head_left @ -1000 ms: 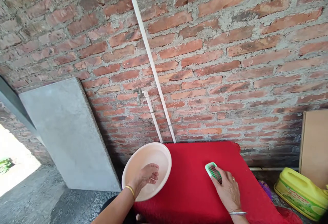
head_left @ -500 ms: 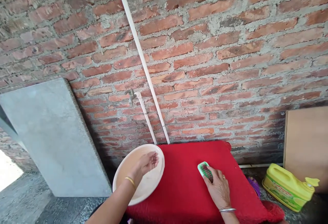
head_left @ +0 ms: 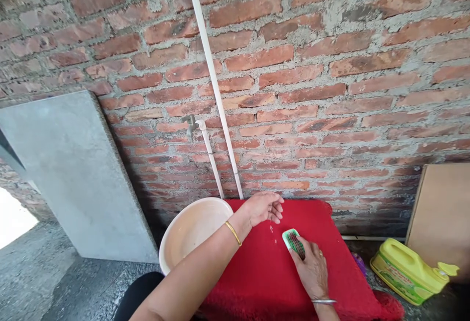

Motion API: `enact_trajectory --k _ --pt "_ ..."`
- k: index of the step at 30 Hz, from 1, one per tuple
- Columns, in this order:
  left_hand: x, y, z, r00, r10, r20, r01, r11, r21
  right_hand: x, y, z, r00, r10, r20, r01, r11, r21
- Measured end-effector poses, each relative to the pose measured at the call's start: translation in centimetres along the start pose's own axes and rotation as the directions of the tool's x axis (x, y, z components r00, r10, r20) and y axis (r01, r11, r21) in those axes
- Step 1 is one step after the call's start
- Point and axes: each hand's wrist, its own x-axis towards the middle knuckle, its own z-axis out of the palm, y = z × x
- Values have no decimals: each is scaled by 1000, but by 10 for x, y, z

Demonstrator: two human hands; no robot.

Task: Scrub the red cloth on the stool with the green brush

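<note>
Left hand (head_left: 265, 208) has left the basin (head_left: 191, 230) since half a second ago and now hovers over the red mat (head_left: 271, 272), fingers loosely curled and a bit apart, holding nothing; small water drops show just below the fingertips. Right hand (head_left: 311, 268) is in about the same spot as before, pressed on the mat and clamped around the green scrub brush (head_left: 293, 241), whose front end sticks out past the fingers. View has shifted slightly; the wall sits lower in frame.

Basin is pale, round, touching the mat's left edge, below the tap (head_left: 190, 125); seems to hold shallow water, level hard to tell. Yellow jug (head_left: 409, 271) lies on its side on the floor right of the mat, cap on, contents not visible.

Mat's far edge butts against the brick wall (head_left: 330, 90), where two white pipes (head_left: 215, 86) come down. Grey slab (head_left: 69, 169) leans on the wall to the left, a brown board (head_left: 440, 208) to the right. Bare grey floor (head_left: 44, 282) lies left of the basin.
</note>
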Motion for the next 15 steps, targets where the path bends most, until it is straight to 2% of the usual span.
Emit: enact_trajectory --k 2,4,7,11,13,15 --pt "-5 -11 4 998 -30 64 25 998 65 -1 1 2 1000 -7 -14 7 1000 16" --pt "-11 -26 -1 995 -53 79 41 988 150 -1 2 2 1000 -12 -21 12 1000 23" --pt "-21 -45 -24 998 -65 5 61 952 301 -2 2 0 1000 -14 -16 14 999 30" --pt "-37 -52 -82 973 64 -221 52 874 483 -1 1 -5 1000 2 8 -2 999 34" --pt "-47 -51 -118 932 134 -336 57 863 502 0 1 -7 1000 7 21 -8 999 33" --pt "-58 -53 -153 864 153 -479 121 862 492 1 1 -8 999 8 34 -9 999 32"
